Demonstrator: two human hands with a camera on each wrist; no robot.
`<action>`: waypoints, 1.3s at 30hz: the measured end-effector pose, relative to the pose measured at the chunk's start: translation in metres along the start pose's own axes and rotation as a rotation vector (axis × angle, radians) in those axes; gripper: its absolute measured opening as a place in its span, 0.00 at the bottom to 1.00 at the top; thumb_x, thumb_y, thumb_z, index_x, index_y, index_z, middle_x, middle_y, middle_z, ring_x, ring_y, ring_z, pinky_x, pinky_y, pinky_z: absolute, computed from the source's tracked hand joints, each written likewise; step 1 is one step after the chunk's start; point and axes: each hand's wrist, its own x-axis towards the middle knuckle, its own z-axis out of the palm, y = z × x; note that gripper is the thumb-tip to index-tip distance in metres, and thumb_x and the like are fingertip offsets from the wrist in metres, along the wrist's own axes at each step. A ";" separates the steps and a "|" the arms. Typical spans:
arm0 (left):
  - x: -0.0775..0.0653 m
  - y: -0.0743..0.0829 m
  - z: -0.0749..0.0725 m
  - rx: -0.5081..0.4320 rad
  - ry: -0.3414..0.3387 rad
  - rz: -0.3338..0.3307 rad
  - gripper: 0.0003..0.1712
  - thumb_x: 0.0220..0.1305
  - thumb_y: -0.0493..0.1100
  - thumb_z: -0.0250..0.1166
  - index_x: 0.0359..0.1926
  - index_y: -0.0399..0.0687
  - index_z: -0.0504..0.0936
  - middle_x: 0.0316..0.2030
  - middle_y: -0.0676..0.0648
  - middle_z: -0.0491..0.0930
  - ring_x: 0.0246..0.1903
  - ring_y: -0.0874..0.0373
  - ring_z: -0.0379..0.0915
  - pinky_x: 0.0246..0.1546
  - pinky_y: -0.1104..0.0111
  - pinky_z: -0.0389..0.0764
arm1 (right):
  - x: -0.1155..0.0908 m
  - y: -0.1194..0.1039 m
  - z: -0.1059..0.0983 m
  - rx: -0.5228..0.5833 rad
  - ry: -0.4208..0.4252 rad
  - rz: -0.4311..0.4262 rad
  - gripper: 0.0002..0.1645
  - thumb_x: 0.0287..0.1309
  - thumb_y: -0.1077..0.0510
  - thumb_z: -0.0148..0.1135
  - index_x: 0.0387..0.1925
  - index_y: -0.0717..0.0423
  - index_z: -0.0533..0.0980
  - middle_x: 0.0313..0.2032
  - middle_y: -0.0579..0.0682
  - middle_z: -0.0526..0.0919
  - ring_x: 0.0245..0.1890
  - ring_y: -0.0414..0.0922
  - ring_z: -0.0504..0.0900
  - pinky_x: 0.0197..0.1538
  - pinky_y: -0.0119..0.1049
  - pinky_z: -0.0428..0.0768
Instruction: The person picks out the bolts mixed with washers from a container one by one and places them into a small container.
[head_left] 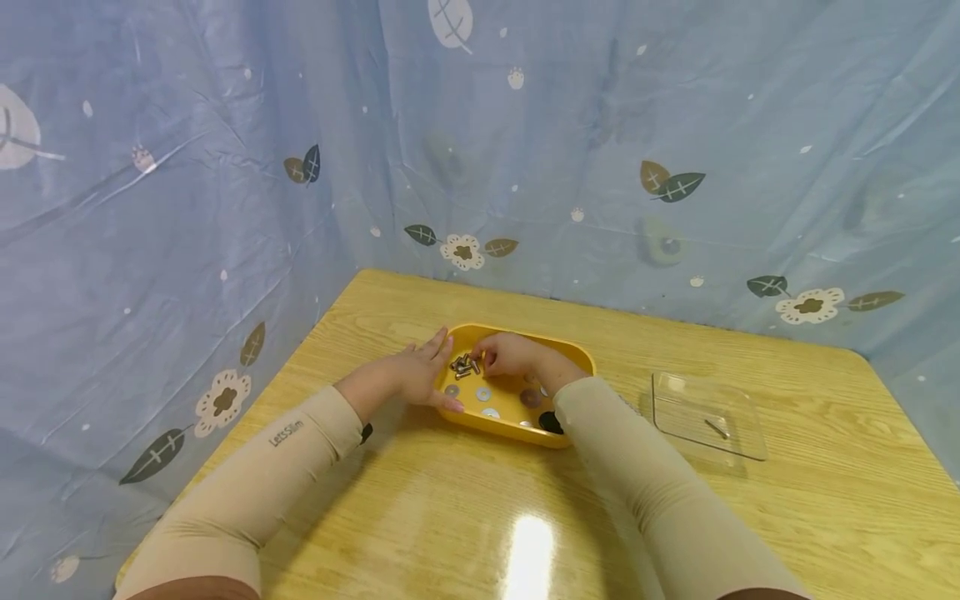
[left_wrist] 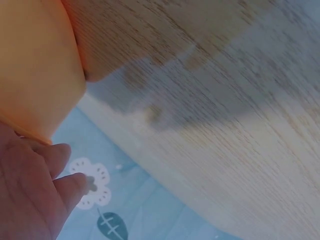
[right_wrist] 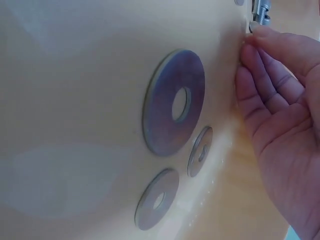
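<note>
In the head view, my left hand [head_left: 416,375] rests against the yellow tray [head_left: 510,431] at its nine o'clock end, fingers spread and fairly straight, thumb along the near rim. My right hand [head_left: 513,354] is down inside, fingers bent, at the metal screws [head_left: 462,374] heaped toward ten o'clock; I cannot tell whether I have one pinched. Flat washers [head_left: 487,398] lie about the tray floor, with a black piece [head_left: 551,422] between four and five o'clock. Apart, at three o'clock on the wooden desk [head_left: 420,500], a clear plastic tray [head_left: 690,408] holds a lone screw [head_left: 716,428].

In the left wrist view, my left hand shows at eight o'clock, by the yellow tray's outer wall at ten.

In the right wrist view, my right hand curls at three o'clock, fingertips close to the screws at one; a large washer [right_wrist: 157,120] sits mid-view, two smaller ones at four and six.
</note>
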 end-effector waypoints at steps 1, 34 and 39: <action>0.001 0.000 0.001 -0.001 0.001 0.000 0.68 0.45 0.79 0.50 0.70 0.43 0.29 0.70 0.40 0.24 0.68 0.46 0.41 0.66 0.51 0.42 | 0.000 0.000 0.001 -0.004 0.001 -0.007 0.20 0.51 0.68 0.62 0.48 0.59 0.76 0.24 0.47 0.75 0.22 0.39 0.69 0.27 0.27 0.69; 0.003 0.001 0.001 0.003 0.017 -0.006 0.70 0.43 0.80 0.51 0.70 0.39 0.29 0.70 0.42 0.24 0.69 0.49 0.36 0.66 0.53 0.43 | 0.000 -0.009 -0.015 -0.204 -0.019 -0.038 0.07 0.53 0.60 0.64 0.36 0.56 0.79 0.31 0.45 0.81 0.30 0.38 0.76 0.36 0.28 0.75; 0.001 0.001 0.000 -0.003 0.007 0.005 0.71 0.42 0.81 0.49 0.70 0.39 0.29 0.70 0.41 0.25 0.69 0.49 0.36 0.66 0.53 0.43 | -0.009 -0.015 -0.026 -0.068 0.035 -0.017 0.09 0.57 0.61 0.59 0.40 0.57 0.78 0.33 0.46 0.81 0.34 0.40 0.77 0.41 0.32 0.76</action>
